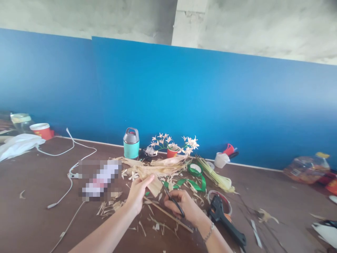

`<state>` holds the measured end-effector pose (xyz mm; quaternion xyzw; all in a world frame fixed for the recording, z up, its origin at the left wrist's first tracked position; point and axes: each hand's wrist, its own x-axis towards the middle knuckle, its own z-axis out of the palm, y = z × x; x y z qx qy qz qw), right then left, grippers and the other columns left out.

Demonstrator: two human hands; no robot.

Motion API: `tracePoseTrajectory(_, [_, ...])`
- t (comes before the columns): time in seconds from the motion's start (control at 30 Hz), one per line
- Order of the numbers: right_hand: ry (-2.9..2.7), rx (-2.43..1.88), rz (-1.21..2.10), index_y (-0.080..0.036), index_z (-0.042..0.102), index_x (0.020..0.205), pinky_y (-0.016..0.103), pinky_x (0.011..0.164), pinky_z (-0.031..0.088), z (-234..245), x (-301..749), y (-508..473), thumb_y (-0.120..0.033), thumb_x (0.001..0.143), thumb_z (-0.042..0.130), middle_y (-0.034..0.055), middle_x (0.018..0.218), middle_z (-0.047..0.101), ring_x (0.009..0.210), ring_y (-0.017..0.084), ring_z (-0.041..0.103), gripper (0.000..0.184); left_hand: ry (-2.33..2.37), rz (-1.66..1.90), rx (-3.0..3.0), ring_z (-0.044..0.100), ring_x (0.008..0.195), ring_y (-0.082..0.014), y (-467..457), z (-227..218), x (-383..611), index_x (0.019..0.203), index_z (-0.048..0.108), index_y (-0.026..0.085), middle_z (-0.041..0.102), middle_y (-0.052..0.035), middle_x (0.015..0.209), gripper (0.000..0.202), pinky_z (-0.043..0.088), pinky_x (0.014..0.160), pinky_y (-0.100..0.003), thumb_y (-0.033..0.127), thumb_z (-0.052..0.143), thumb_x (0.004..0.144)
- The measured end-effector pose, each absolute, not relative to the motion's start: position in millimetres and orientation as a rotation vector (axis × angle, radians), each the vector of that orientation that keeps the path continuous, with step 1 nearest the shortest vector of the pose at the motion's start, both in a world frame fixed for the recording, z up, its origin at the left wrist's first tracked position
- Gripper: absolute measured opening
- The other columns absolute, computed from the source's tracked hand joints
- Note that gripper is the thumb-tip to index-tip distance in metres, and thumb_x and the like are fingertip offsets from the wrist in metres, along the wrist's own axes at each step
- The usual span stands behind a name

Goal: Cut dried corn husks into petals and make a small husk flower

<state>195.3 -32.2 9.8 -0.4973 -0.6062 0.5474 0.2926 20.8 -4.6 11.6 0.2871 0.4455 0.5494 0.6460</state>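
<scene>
My left hand pinches a flat pale piece of dried husk between thumb and fingers, holding it just above the brown table. My right hand is closed around the black handles of small scissors, whose blades point up toward the husk's edge. Husk scraps and a thin stick lie under and around both hands. More husk strips are piled just beyond.
A black glue gun lies right of my right hand beside a small round dish. Green ribbon, a bundle of strips, a teal container, husk flowers in a red cup, white cables and a blue wall panel surround them.
</scene>
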Motion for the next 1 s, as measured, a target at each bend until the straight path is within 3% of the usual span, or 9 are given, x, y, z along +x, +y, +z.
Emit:
tracePoseTrajectory(0.23, [-1.636, -1.347, 1.446, -0.014, 0.06, 0.07, 0.016, 0.034, 0.026, 9.1, 196.5, -32.2, -0.042, 0.064, 0.071, -0.0061, 0.049, 0.044, 0.039, 0.004, 0.034, 0.031, 1.072, 1.225, 0.691, 0.066, 0.066, -0.0203, -3.6, 11.3, 17.3, 0.075, 0.071, 0.013, 0.073, -0.0079, 0.07, 0.028, 0.047, 0.058, -0.025, 0.034, 0.076, 0.058])
tracePoseTrajectory(0.53, [-1.622, -1.384, 1.448, -0.014, 0.06, 0.073, 0.016, 0.034, 0.025, 9.5, 196.9, -32.4, -0.041, 0.066, 0.069, -0.0075, 0.046, 0.041, 0.037, 0.004, 0.033, 0.029, 1.035, 1.234, 0.804, 0.063, 0.063, -0.018, -0.5, 11.3, 14.0, 0.084, 0.071, 0.015, 0.071, -0.0055, 0.069, 0.031, 0.044, 0.055, -0.024, 0.04, 0.07, 0.065])
tracePoseTrajectory(1.0, [-1.686, -1.349, 1.452, -0.014, 0.059, 0.071, 0.017, 0.036, 0.025, 11.7, 198.8, -32.7, -0.037, 0.07, 0.064, -0.0082, 0.044, 0.037, 0.038, 0.005, 0.034, 0.024, 1.196, 1.263, 0.946, 0.048, 0.039, -0.0116, 1.1, 16.0, 13.2, 0.055, 0.064, 0.014, 0.057, 0.0001, 0.043, 0.033, 0.033, 0.042, -0.024, 0.045, 0.072, 0.06])
